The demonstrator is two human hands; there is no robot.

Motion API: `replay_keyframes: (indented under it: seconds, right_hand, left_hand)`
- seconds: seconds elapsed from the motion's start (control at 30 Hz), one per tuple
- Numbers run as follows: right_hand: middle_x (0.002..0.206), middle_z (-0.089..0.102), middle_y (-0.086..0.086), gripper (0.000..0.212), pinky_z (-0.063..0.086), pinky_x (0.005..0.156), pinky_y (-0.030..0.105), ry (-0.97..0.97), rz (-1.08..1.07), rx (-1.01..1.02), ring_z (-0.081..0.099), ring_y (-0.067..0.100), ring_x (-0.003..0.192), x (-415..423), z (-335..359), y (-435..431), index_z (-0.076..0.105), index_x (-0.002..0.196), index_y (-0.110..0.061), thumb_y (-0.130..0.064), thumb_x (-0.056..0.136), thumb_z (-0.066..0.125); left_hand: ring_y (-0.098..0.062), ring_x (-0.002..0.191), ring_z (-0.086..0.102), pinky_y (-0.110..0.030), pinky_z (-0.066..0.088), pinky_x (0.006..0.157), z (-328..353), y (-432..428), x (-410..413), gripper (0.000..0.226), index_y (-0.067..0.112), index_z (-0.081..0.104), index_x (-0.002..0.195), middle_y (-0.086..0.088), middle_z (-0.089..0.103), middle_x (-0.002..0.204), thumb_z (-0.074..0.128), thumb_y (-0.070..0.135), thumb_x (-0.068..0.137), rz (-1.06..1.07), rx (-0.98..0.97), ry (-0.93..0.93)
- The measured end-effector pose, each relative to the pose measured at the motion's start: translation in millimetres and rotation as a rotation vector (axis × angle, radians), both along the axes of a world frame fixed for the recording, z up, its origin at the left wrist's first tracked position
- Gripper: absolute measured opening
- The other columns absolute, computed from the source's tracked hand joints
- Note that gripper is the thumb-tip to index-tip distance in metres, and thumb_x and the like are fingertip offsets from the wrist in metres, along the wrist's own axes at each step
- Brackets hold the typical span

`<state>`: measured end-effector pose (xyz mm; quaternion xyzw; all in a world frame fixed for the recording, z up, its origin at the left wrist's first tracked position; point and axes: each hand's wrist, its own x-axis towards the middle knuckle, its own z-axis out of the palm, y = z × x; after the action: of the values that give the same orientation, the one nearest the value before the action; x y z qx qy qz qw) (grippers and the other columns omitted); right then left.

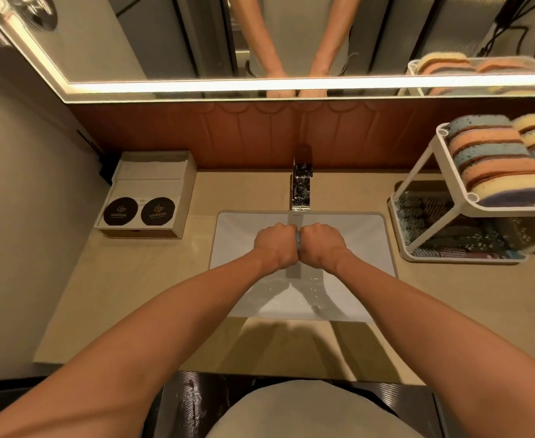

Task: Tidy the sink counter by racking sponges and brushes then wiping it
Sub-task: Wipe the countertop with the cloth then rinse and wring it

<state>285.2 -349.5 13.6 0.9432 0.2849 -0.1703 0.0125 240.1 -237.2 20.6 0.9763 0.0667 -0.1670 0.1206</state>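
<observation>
A washroom is indicated by a white basin (237,235) sunk in a beige counter (133,295); a chrome tap (301,191) is mounted just behind the basin, a lit mirror (165,42) is fixed above it, and a small box (149,191) is placed to its left.

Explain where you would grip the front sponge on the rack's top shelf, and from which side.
Front sponge: pinch its upper edge across the thickness, coming down from above. It stands on edge, packed against its neighbour, and the rack's rim likely blocks a side approach.
</observation>
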Motion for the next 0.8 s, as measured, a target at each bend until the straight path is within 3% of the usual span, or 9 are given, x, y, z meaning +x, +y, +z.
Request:
replay_keyframes:
  seconds: [0.13,0.4,0.57,0.67,0.8]
  right_hand:
    - [0.098,0.067,0.006,0.011,0.044,0.069,0.032,0.107,-0.058,0.004,0.055,0.025,0.079,0,0,2,0.058,0.092,-0.018,-0.028,0.087,0.058]
    - [0.093,0.064,0.002,0.018,0.045,0.068,0.030,0.290,-0.083,-0.027,0.059,0.023,0.082,3,3,5,0.056,0.095,-0.019,-0.028,0.083,0.067]
    - [0.109,0.065,0.003,0.048,0.044,0.070,0.031,0.118,-0.009,0.047,0.063,0.026,0.094,0,-10,-6,0.059,0.117,-0.023,-0.048,0.078,0.073]
    - [0.123,0.050,0.004,0.065,0.046,0.069,0.034,-0.080,0.002,0.357,0.051,0.027,0.111,-12,-20,-20,0.051,0.128,-0.022,-0.045,0.074,0.080]
    - [0.130,0.052,0.010,0.077,0.044,0.100,0.042,-0.395,0.162,0.500,0.047,0.031,0.121,-13,-16,-36,0.052,0.133,-0.009,-0.036,0.069,0.085]
  left_hand:
    - [-0.033,0.093,0.068,-0.033,0.042,0.069,-9,3,-4,0.034,0.016,0.055,0.119,-0.010,0.068,0.107,0.062,0.018,0.086,-0.093,0.112,-0.080]
    - [-0.032,0.089,0.068,-0.032,0.040,0.067,-20,10,-5,0.038,0.021,0.054,0.124,-0.007,0.069,0.101,0.064,0.025,0.087,-0.179,0.151,-0.156]
    - [-0.024,0.076,0.062,-0.029,0.046,0.064,-14,15,0,0.010,0.020,0.059,0.085,-0.003,0.065,0.083,0.067,0.021,0.079,0.067,-0.311,0.165]
    - [-0.023,0.056,0.052,-0.028,0.040,0.050,2,27,9,0.016,0.009,0.062,0.089,-0.007,0.060,0.068,0.070,0.010,0.074,0.274,-0.635,0.386]
    - [-0.014,0.046,0.043,-0.022,0.033,0.045,25,31,16,0.012,0.011,0.057,0.090,-0.001,0.050,0.057,0.065,0.009,0.082,0.287,-0.778,0.637]
